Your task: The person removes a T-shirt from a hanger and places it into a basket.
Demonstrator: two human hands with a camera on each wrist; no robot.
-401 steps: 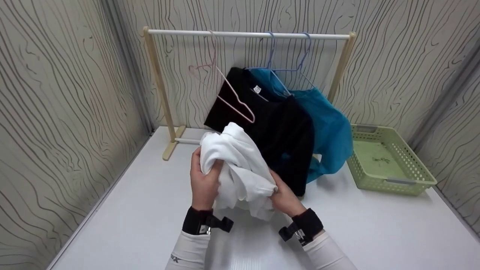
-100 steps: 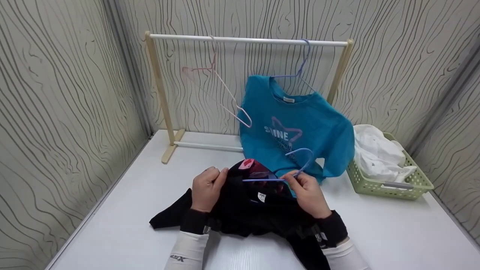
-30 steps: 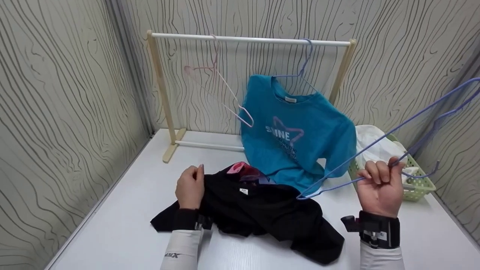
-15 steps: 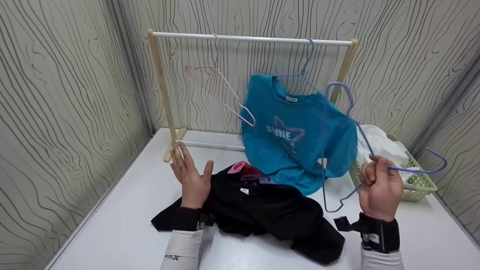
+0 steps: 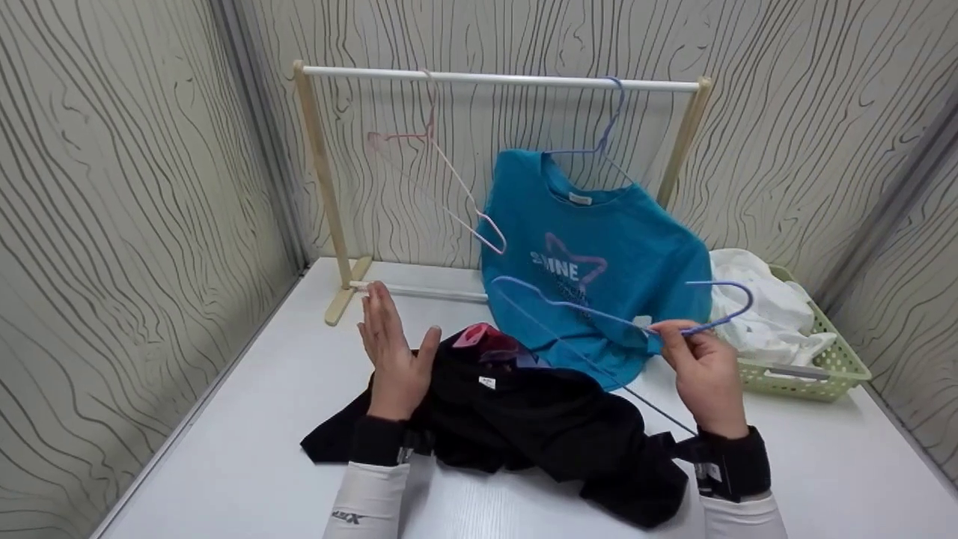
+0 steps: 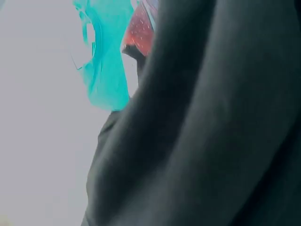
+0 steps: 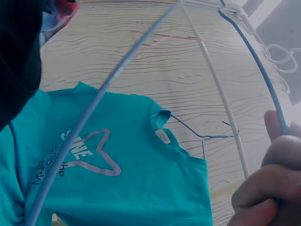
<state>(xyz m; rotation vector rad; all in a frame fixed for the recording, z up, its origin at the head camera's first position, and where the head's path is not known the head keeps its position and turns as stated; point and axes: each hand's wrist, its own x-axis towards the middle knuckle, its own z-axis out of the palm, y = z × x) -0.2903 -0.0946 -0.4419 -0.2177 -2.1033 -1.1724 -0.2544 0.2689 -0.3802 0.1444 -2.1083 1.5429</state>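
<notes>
We see one blue hanger (image 5: pixel 599 313), at right, pinched by the right hand (image 5: pixel 707 378). The left hand (image 5: pixel 398 367), straight-fingered, holds nothing, at the left of one near black shirt (image 5: pixel 539 419). On one far rack (image 5: pixel 516 78) we count one pink hanger (image 5: pixel 429 135) and one teal shirt (image 5: pixel 591 224). One far-right basket (image 5: pixel 831 385) holds white cloth (image 5: pixel 763 299).

A plain white table (image 5: pixel 823 464) with a smooth surface stands in a corner-like enclosure. Behind the table rises a pale back wall (image 5: pixel 516 37), covered in dark, wavy wood-grain lines and knots. Matching patterned walls flank it: a left wall (image 5: pixel 150 209) and a right wall (image 5: pixel 917 314). Grey strips (image 5: pixel 258 127) run up the corners beyond the table's far ends. Soft light leaves a faint sheen along the table's near side.
</notes>
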